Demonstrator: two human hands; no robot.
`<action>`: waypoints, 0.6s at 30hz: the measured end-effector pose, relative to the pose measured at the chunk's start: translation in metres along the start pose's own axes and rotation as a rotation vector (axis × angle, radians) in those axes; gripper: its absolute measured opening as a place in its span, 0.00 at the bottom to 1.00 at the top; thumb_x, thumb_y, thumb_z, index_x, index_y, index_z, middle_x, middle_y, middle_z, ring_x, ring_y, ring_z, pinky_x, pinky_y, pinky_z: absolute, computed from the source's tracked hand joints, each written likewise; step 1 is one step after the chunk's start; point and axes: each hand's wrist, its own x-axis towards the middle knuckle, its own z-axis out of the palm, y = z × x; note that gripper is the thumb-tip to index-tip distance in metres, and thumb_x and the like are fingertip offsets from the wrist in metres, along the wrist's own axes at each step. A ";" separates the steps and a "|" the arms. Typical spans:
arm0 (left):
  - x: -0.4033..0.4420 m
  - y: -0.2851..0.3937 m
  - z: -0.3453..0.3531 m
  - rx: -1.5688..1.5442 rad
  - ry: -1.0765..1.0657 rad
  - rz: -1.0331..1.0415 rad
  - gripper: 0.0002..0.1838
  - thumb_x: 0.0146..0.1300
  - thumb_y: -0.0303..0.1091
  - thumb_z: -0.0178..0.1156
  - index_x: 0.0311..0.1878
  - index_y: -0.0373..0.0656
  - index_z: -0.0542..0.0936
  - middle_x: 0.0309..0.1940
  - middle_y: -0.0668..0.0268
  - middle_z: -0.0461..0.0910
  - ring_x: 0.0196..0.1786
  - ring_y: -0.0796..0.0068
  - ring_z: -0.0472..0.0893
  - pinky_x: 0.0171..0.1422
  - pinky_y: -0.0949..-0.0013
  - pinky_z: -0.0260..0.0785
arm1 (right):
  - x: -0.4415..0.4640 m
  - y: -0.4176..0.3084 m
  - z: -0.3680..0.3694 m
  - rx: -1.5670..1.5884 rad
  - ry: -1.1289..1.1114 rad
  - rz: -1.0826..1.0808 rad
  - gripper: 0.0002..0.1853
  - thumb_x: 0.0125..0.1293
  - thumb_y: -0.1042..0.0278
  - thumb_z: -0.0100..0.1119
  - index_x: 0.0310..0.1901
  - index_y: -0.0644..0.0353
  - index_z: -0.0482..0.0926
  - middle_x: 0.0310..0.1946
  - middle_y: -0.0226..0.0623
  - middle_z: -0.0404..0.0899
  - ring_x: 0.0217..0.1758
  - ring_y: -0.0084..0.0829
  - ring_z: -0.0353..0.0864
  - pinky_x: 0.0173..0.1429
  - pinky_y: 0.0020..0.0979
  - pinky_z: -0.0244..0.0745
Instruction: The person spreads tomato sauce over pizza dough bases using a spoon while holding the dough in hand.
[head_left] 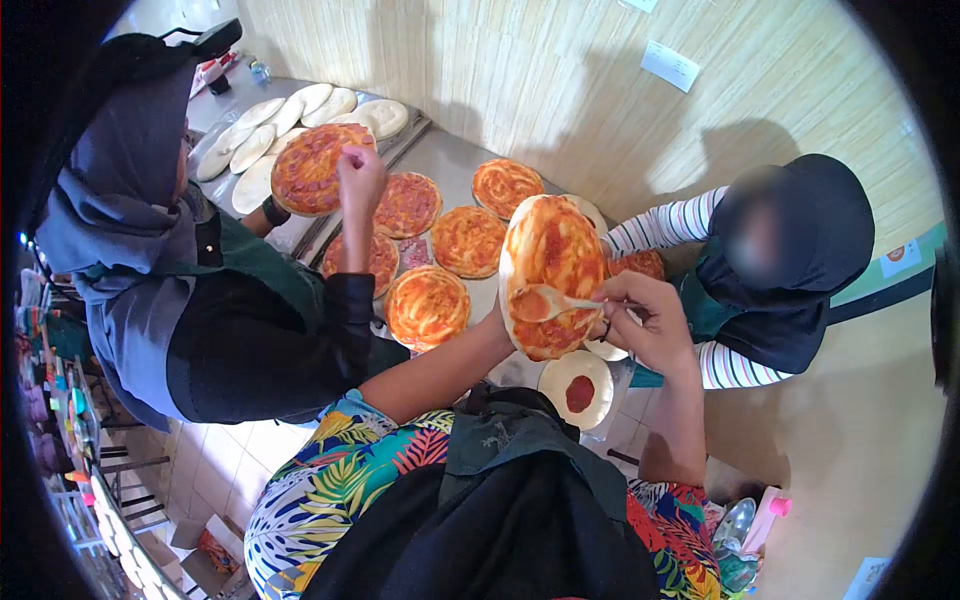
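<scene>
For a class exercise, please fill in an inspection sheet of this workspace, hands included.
Surface: metal table, flat bases on it.
Things: sauced base, raised and tilted; spoon against its face; plain bases overlapping at left.
Clutter: open box on the floor.
Hands: right grips the spoon; left at the sauced base, fingers hidden.
Cables: nothing seen.
Surroundings: co-workers on both sides; papers on the wall.

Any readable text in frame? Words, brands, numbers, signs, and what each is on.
None readable.
White sheet on the wall: faint lines, too small to read.
Slip at the top edge: cut off, nothing legible.
Paper with an orange picture, on the green band: too small to read.
Pale paper at lower right: too blurred to tell.
</scene>
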 end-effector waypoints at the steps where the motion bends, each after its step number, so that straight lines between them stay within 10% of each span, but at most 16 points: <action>1: 0.003 -0.001 -0.003 -0.015 -0.031 -0.052 0.27 0.74 0.50 0.50 0.69 0.45 0.66 0.65 0.56 0.72 0.64 0.60 0.76 0.67 0.53 0.74 | 0.003 0.000 0.001 0.000 0.005 0.004 0.08 0.65 0.79 0.57 0.44 0.64 0.81 0.34 0.36 0.83 0.29 0.20 0.76 0.33 0.23 0.69; 5: -0.010 -0.001 0.010 -0.068 0.109 -0.148 0.27 0.74 0.51 0.51 0.68 0.45 0.66 0.62 0.57 0.72 0.63 0.61 0.76 0.69 0.53 0.72 | 0.022 -0.002 0.010 0.079 0.255 0.071 0.08 0.64 0.77 0.58 0.44 0.64 0.81 0.32 0.40 0.82 0.36 0.30 0.84 0.42 0.30 0.77; 12: 0.000 -0.001 -0.013 -0.019 0.083 -0.046 0.32 0.73 0.52 0.52 0.72 0.44 0.62 0.67 0.53 0.69 0.66 0.58 0.74 0.69 0.52 0.72 | -0.005 -0.007 -0.006 -0.004 -0.092 0.068 0.06 0.64 0.75 0.59 0.42 0.63 0.80 0.33 0.40 0.82 0.39 0.31 0.84 0.46 0.31 0.77; 18: -0.007 -0.008 0.004 0.007 0.311 -0.135 0.33 0.72 0.54 0.53 0.72 0.43 0.63 0.67 0.52 0.70 0.66 0.56 0.75 0.69 0.51 0.73 | 0.005 0.031 0.013 0.159 0.383 0.228 0.06 0.64 0.77 0.58 0.42 0.64 0.79 0.34 0.38 0.81 0.38 0.26 0.82 0.44 0.29 0.75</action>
